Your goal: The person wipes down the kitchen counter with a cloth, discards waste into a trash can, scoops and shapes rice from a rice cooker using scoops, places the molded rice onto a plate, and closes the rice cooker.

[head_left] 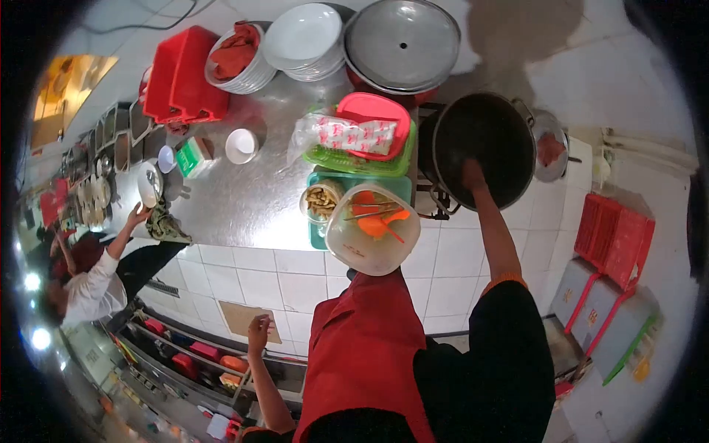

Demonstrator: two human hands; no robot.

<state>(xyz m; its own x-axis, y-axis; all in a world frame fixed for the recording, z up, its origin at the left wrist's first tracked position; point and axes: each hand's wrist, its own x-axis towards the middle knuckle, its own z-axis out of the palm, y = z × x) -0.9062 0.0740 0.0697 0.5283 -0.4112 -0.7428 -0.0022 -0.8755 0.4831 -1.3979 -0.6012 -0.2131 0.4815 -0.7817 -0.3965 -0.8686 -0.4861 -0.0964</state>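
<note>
My right hand (473, 174) reaches down inside a large dark pot (509, 140) at the right end of the steel counter; its fingers are too dim to make out. Out to the left, over the tiled floor, my left hand (259, 328) hangs in the air with its fingers partly bent and nothing visible in them. Between the two, at the counter's front edge, sits a whitish tub (353, 255) with orange utensils (369, 223) in it. Beside it, a round container (320, 201) of brownish pieces stands on a teal tray (317, 238).
A green basket (402, 164) holds a red tray (384, 111) and a printed plastic bag (354, 134). White bowls (303, 37), a lidded metal pot (402, 46) and a red rack (181, 77) line the back. Another person (100, 288) touches a plate at far left.
</note>
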